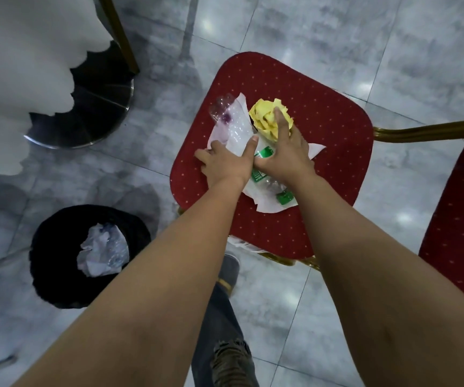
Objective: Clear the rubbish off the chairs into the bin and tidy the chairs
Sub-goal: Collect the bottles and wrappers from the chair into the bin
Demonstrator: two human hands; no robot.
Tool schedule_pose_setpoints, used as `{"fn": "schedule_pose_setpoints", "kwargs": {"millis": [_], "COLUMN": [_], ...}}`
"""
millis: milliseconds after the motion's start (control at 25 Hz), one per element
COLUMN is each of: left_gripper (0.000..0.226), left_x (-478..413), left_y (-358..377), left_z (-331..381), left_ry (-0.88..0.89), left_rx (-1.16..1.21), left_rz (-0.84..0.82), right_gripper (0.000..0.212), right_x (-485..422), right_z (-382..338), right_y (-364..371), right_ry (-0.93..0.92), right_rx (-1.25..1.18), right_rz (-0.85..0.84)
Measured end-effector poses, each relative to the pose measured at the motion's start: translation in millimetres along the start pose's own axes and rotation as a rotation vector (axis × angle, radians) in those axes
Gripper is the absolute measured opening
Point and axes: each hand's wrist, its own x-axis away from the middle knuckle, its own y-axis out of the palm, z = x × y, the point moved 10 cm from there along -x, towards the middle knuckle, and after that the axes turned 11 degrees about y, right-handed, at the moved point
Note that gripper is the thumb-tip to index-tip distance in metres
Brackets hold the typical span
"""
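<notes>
1. Closest to the camera, short of the red chair seat (323, 129): both bare forearms reach out to it, with a leg in jeans and a grey shoe (229, 270) on the tiled floor below.
2. The bin (57, 275) sits on the floor to the near left of the seat, black, with a crumpled wad of paper and plastic already in it. So some rubbish looks binned and this reads as the gathering step for the next load.
3. On the seat, the left hand (224, 163) lies on the left edge of the white paper (270, 209) under the pile, thumb spread out wide. Fingers are tucked past the edge, so I can't tell if it's actually pinching the sheet yet.
4. The right hand (286, 155) is spread flat, fingers apart, pressing on the pile, one finger on the yellow paper ball (264, 118) and palm over the green-label bottle (264, 174).
5. Further back on the seat, a squashed clear bottle (229, 121) lies at the sheet's far left.
6. Next move, I reckon: bunch the sheet up around everything and swing it down left to the bin. That loose clear bottle could roll off.
</notes>
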Motion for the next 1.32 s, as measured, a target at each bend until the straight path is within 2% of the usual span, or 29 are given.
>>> {"fn": "schedule_pose_setpoints", "kwargs": {"millis": [160, 280, 440, 600, 720, 800, 840, 920, 1000, 1160, 1320], "left_gripper": [0.096, 0.097, 0.105, 0.099, 0.093, 0.092, 0.092, 0.089, 0.084, 0.076, 0.08], "left_x": [9, 15, 10, -1, 0, -10, -12, -13, -14, -14, -7], "left_y": [31, 41, 38, 28, 16, 17, 14, 8, 10, 9, 2], "left_z": [-1, -3, -3, -4, 3, 1, 1, 1, -1, -3, -8], "left_ry": [-0.126, -0.213, -0.297, -0.302, -0.276, -0.254, -0.237, -0.212, -0.184, -0.117, -0.045], "left_rx": [0.383, 0.587, 0.67, 0.628, 0.602, 0.534, 0.506, 0.47, 0.494, 0.609, 0.768], "left_rz": [-0.103, -0.087, -0.019, 0.073, 0.037, 0.012, 0.012, 0.022, 0.024, 0.08, 0.062], "right_gripper": [0.064, 0.054, 0.055, 0.045, 0.044, 0.053, 0.06, 0.073, 0.077, 0.053, 0.041], "right_x": [7, 9, 11, 15, 22, 22, 17, -2, -21, -38, -19], "right_z": [-4, -2, -3, -5, 2, 5, 3, -12, -30, -45, -29], "right_y": [-5, 0, 4, 4, -18, -39, -45, -44, -37, -18, -7], "right_ry": [-0.03, -0.042, -0.097, -0.128, -0.073, 0.005, 0.029, 0.037, 0.016, -0.041, 0.014], "right_rx": [-0.064, -0.099, -0.161, -0.153, -0.128, -0.129, -0.136, -0.157, -0.171, -0.129, -0.299], "right_rz": [0.108, 0.071, 0.022, 0.033, 0.29, 0.467, 0.477, 0.367, 0.241, 0.163, 0.181]}}
